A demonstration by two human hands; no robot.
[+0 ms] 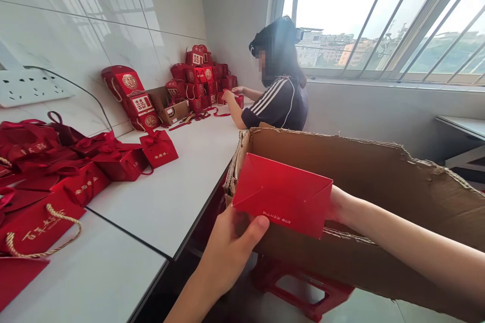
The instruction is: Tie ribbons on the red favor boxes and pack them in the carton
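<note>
A red gift box (282, 192) is held between my two hands, over the near left corner of a big cardboard box. One flat panel with small white print along its lower edge faces me. My left hand (231, 247) grips its lower left corner, thumb on the front and the other fingers behind. At the right side, my right hand (336, 202) reaches around the edge; its fingers are hidden behind the box. The open cardboard box (364, 161) has ragged, torn rims.
Red gift boxes with ribbons (117, 161) crowd the left of the white table (204, 161). Further back, more red boxes (199, 75) are stacked by a person (278, 101) whose hands are on one. A red stool (303, 287) stands under the cardboard box. A socket strip (32, 88) is on the left.
</note>
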